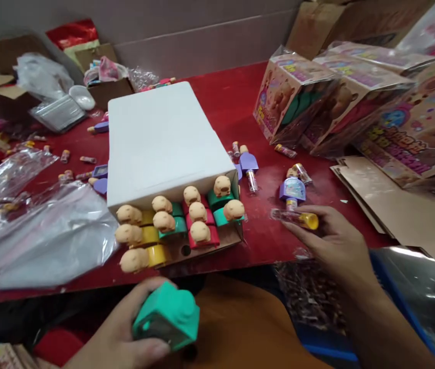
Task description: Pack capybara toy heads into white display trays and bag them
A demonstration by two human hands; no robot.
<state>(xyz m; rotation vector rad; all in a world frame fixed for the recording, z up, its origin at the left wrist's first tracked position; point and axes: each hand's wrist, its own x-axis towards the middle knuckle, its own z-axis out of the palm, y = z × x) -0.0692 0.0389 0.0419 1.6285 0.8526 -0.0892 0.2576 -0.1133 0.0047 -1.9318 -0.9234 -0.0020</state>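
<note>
My left hand [119,325] is closed around a green plastic toy case [171,315] just in front of the table edge. Above the tabletop, my right hand [336,246] pinches a clear tube with a yellow cap [305,220]. Just beyond that tube lies a purple toy with a tan animal head [293,189]. A white box [163,138] rests on the table, its open side towards me. Several toys with tan animal heads [198,211] and yellow, green or red bodies stick out of it.
Packaged display boxes [294,97] stand at the right behind flat cardboard [386,205]. Clear plastic bags [59,236] spread over the left of the red table [228,107]. Small candy tubes [65,156] lie scattered. A blue bin [328,348] sits below the right edge.
</note>
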